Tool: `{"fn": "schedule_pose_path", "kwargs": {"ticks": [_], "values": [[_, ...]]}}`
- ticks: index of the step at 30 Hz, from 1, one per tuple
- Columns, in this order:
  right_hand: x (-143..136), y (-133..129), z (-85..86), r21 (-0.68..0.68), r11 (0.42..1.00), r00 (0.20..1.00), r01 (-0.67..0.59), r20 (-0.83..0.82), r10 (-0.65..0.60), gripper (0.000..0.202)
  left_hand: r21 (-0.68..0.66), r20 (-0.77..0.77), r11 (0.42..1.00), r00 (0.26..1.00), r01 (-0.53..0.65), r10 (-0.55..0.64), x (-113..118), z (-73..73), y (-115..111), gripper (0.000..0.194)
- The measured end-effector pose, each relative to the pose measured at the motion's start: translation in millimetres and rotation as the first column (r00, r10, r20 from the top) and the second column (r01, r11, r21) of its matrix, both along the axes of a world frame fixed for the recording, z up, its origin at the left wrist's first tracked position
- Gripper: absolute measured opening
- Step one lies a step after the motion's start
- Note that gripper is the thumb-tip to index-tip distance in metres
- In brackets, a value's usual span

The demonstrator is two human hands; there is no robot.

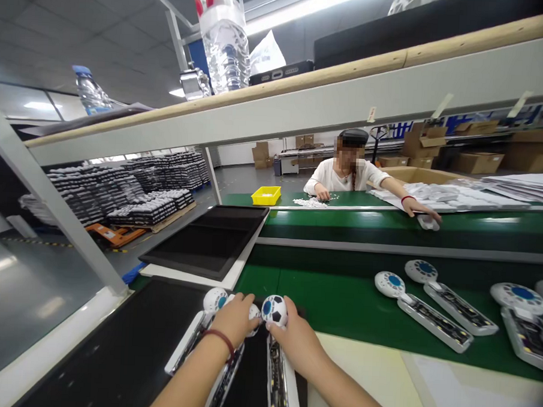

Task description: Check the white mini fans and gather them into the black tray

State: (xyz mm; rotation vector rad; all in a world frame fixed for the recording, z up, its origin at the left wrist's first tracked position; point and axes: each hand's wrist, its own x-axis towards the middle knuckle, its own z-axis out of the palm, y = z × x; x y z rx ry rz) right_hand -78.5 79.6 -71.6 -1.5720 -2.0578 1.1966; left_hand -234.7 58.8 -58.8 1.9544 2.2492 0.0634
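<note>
Green conveyor belt (339, 302) borders a black tray (125, 353). Left hand (234, 319) and right hand (295, 342), fingers curled, each press a handheld fan unit (281, 384) on the tray. Units appear light, rigid, with exposed circuitry; grip the white housing edges

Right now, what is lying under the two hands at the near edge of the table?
Under the left hand and right hand lie long white handheld devices with open circuit boards, on a black tray. One round football-patterned head shows; the hands cover the other heads' middles.
</note>
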Motion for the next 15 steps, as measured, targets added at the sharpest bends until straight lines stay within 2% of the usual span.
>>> {"fn": "schedule_pose_path", "kwargs": {"ticks": [3, 5, 7, 11, 15], "values": [[-9, 1, -13.1, 0.019, 1.000, 0.998, 0.007, 0.056, -0.008, 0.065, 0.142, -0.148, 0.981, 0.977, -0.136, 0.156, 10, 0.9, -38, 0.029], [-16, -3, -16.7, 0.058, 0.998, 0.996, 0.010, 0.085, -0.015, 0.064, 0.177, -0.199, 0.968, 0.957, -0.178, 0.212, 14, -3.1, -60, 0.021], [-24, -7, -17.3, 0.095, 0.995, 0.994, 0.022, 0.102, -0.032, 0.065, 0.191, -0.220, 0.962, 0.946, -0.197, 0.238, 15, -9.6, -70, 0.020], [-37, -12, -14.8, 0.130, 0.992, 0.994, 0.006, 0.103, -0.020, 0.069, 0.240, -0.223, 0.945, 0.934, -0.225, 0.279, 12, -17.8, -63, 0.022], [-31, -12, -13.1, 0.148, 0.983, 0.994, -0.113, 0.017, 0.112, 0.066, 0.254, -0.188, 0.943, 0.945, -0.215, 0.266, 3, -21.1, -55, 0.033]]}}
